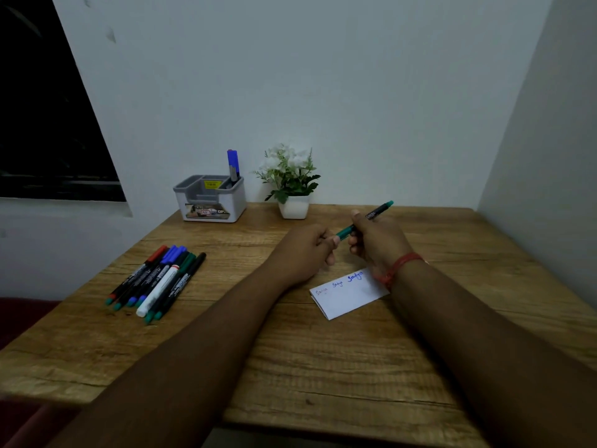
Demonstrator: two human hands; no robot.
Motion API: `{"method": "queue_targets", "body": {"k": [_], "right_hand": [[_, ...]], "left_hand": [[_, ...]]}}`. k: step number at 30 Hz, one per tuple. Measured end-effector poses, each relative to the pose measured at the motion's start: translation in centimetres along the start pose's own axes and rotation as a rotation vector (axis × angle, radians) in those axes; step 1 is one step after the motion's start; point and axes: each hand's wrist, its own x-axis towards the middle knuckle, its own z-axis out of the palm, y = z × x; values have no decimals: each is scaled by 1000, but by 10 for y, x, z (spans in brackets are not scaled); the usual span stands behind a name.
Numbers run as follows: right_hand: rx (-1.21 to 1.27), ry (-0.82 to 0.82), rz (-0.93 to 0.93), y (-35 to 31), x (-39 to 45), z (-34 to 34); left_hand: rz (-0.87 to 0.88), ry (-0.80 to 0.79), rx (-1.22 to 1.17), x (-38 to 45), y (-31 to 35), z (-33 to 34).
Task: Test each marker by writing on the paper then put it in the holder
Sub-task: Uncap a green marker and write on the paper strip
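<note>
Dim cool indoor light, soft focus, wide-angle bending at edges

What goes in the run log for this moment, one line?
step: uncapping green marker | right hand: grips barrel | left hand: pinches cap end | paper: three test words | holder: blue marker inside

A: Where does the one view sit?
B: On the person's head, wide-angle, facing forward and down over the counter (323, 367).
A: How near?
B: Close; both forearms fill the foreground, the wall (355, 92) stands behind.
</note>
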Motion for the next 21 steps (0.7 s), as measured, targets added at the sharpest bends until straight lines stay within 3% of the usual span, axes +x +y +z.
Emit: {"method": "queue_targets", "body": {"k": [7, 11, 15, 21], "right_hand": [[-1, 95, 36, 0, 7, 7], [11, 110, 41, -4, 12, 7], [65, 292, 27, -21, 28, -36], [-47, 107, -69, -11, 16, -20]], "left_hand": [[18, 49, 183, 5, 6, 4], [-16, 31, 128, 3, 13, 1], [-108, -40, 25, -7, -1, -14], [-143, -7, 207, 1, -22, -12]]}}
